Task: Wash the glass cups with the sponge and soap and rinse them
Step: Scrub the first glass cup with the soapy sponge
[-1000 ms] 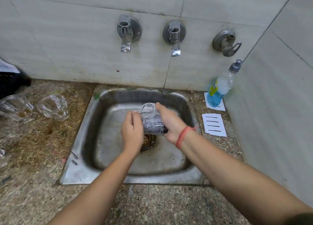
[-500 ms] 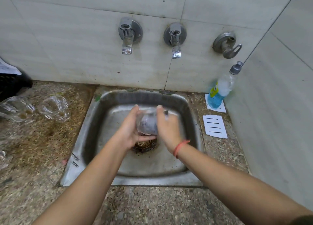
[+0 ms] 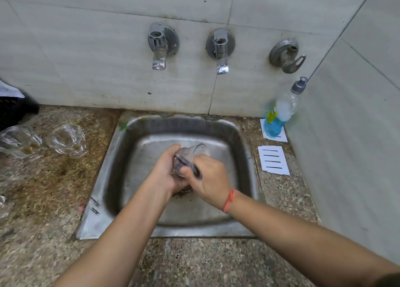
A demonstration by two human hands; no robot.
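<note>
A clear glass cup point(image 3: 190, 157), tinged dark grey inside, over a dull silver-grey steel sink point(image 3: 134, 135) set in a speckled brown, tan and grey granite counter point(image 3: 194, 263). An orange-red thread band point(image 3: 229, 200) circles the right wrist. Pale grey-white wall tiles point(image 3: 86, 48) (faintly streaked, brownish stains near the base) carry shiny chrome taps point(image 3: 159, 48). A clear plastic bottle point(image 3: 280, 114) shows blue liquid, a yellow label and a grey cap. A white rectangular panel point(image 3: 273, 160) bears four black stripes.
</note>
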